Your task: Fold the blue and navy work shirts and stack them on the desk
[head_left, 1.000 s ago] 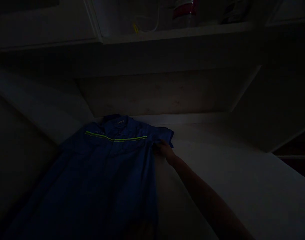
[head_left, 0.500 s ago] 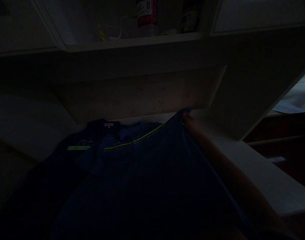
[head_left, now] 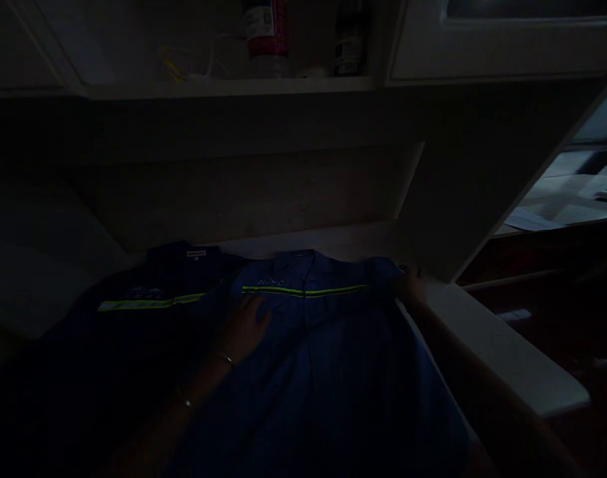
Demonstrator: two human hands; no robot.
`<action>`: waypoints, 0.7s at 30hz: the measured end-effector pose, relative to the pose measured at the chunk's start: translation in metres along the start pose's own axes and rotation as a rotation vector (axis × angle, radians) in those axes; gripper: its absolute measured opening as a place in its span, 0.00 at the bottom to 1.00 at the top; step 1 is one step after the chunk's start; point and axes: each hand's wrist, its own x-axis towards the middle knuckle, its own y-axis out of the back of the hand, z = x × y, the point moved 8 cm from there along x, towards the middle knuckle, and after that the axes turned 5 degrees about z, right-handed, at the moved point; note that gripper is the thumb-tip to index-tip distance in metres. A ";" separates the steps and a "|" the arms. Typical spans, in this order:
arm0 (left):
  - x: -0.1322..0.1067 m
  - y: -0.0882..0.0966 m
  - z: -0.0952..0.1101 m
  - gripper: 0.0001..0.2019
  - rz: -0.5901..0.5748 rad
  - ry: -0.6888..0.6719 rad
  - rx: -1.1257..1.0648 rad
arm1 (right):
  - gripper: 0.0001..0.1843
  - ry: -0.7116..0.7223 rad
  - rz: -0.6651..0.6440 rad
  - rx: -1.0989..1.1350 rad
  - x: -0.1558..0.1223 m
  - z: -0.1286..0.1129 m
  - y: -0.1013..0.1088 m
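Observation:
A blue work shirt (head_left: 343, 345) with a collar and a yellow-green stripe across its chest lies spread, front side up, on a white surface. My left hand (head_left: 246, 325), with bangles at the wrist, is over the shirt's left chest below the stripe. Its thumb stands apart from the fingers, and it holds nothing. At the shirt's right sleeve edge, my right hand (head_left: 411, 285) has its fingers closed on the cloth, dim and slightly blurred. A second, darker work shirt (head_left: 154, 279) with a similar stripe lies to the left, partly under the first.
Overhead runs a shelf (head_left: 223, 87) holding a red-labelled bottle (head_left: 267, 40), a dark bottle (head_left: 350, 46) and a yellow-white cord (head_left: 176, 66). A side panel (head_left: 447, 186) bounds the white surface (head_left: 522, 358) on the right. The scene is very dark.
The blue shirt's raised right side has come down flat, showing its collar and full stripe. My right hand has lowered with it. My left hand has come into view over the chest.

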 end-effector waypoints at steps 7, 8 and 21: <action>0.000 -0.014 -0.131 0.30 -0.027 0.237 0.310 | 0.26 0.587 -0.537 -0.365 -0.188 -0.068 -0.060; -0.001 -0.016 -0.140 0.30 -0.054 0.274 0.234 | 0.27 0.602 -0.602 -0.382 -0.211 -0.063 -0.065; 0.001 0.019 -0.223 0.23 -0.200 0.819 -0.612 | 0.30 0.732 -0.781 -0.413 -0.232 -0.014 -0.046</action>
